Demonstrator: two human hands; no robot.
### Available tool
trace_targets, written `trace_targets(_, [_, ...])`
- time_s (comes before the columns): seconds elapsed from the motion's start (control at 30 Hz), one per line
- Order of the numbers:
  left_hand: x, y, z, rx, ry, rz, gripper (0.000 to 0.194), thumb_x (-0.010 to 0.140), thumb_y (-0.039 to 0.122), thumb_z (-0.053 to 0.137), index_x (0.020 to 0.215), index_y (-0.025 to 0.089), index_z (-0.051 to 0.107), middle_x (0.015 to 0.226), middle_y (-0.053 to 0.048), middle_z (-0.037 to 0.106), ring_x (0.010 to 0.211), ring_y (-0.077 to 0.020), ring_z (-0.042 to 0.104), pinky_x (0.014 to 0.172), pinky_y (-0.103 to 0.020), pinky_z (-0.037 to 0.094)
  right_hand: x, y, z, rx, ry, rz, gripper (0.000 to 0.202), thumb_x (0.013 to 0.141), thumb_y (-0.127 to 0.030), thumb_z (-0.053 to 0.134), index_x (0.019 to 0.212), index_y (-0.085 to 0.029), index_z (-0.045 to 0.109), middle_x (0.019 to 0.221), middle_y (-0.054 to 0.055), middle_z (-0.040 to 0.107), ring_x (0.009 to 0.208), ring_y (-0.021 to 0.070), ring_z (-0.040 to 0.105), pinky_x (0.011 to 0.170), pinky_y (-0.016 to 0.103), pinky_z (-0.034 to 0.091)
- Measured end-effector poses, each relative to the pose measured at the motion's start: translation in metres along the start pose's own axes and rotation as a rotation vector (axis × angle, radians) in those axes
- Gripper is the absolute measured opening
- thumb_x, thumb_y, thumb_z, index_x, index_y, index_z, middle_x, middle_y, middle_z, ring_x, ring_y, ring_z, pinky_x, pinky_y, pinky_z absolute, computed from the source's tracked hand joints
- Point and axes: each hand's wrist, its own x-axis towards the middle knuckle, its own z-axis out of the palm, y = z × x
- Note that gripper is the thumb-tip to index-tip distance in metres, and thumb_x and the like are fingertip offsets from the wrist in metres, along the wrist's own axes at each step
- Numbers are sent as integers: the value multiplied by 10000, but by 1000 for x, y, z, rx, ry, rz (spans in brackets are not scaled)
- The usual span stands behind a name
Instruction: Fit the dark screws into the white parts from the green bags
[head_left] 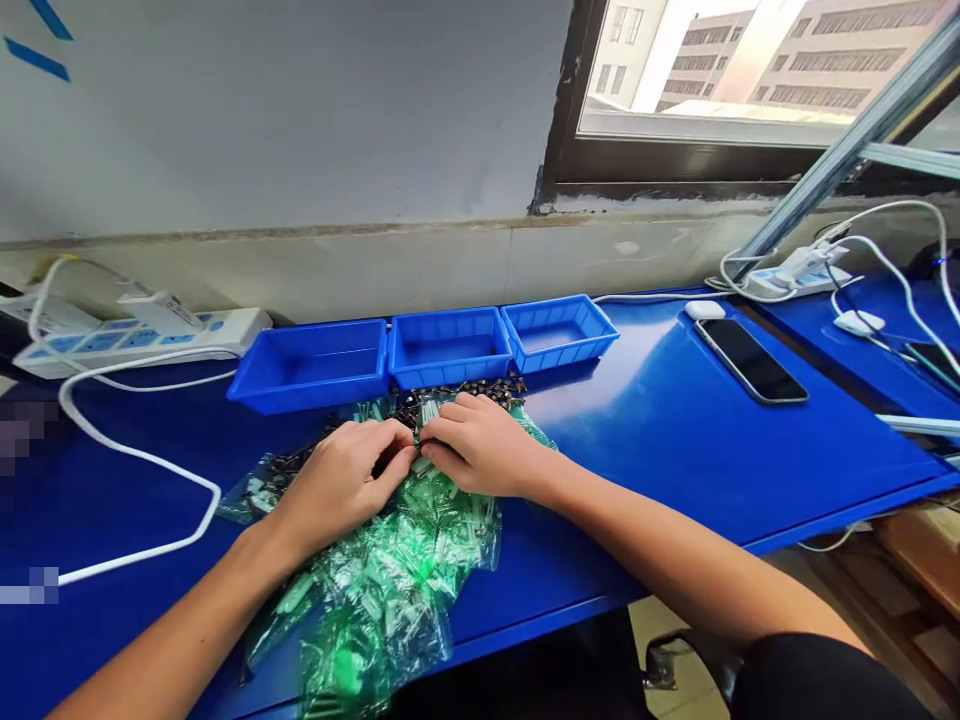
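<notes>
My left hand [346, 475] and my right hand [484, 445] meet fingertip to fingertip over a heap of thin clear plastic bags [409, 560] that shine green. Thumb and fingers are pinched together on both hands. What lies between the fingertips is too small and hidden to make out. Pale sticks or strips show inside the bags. Behind and beside my hands lie many small dark pieces [480, 388], perhaps screws, some of them under the bags.
Three blue plastic bins, left [315, 365], middle [450, 345] and right [559, 330], stand along the wall. A phone [754, 360] and a white case [705, 310] lie on the blue table [645, 430]. White power strips [142, 340] and a loose white cable [150, 450] are there too.
</notes>
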Motion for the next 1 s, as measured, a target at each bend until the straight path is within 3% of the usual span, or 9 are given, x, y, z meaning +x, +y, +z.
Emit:
trace_targets(0.13, [9,1,-2,20,-10,-23,284,851,388,366,726,204,542,657,3,634,619,-159,571,612,-282,405,3,2,0,3,12,2,187,908,-258,493,884,-142,637,760,44,615,746,173,490,721,297,354])
trace_targets(0.27, [16,-4,-1,36,-26,75,283,850,369,362,725,199,550,627,9,621,573,-146,544,592,-277,386,4,6,-2,34,23,-8,149,896,-242,518,888,-144,630,761,39,615,730,164,492,722,286,353])
trace_targets(0.4, [13,-11,1,51,24,161,288,876,347,356,742,197,562,658,5,631,587,-141,538,601,-276,379,3,9,-6,47,-23,-51,121,887,-238,540,899,-157,629,770,30,620,731,154,486,708,279,334])
trace_targets(0.6, [6,-14,1,46,16,180,283,905,321,365,737,194,553,671,3,621,609,-136,520,617,-274,393,-10,16,-15,-85,31,-49,178,902,-301,508,843,-176,621,781,35,598,764,169,491,714,320,306])
trace_targets(0.73, [5,-17,3,13,18,202,240,906,271,396,741,193,552,670,6,608,608,-134,505,606,-275,378,-22,21,-17,9,68,-33,145,909,-260,486,855,-181,596,794,26,611,782,153,544,728,311,347])
trace_targets(1.0, [3,-17,3,-62,15,196,176,892,193,429,758,195,543,674,5,589,614,-137,485,605,-277,351,-28,16,-19,192,99,57,118,903,-199,485,994,-192,560,934,46,666,1001,173,590,902,347,409])
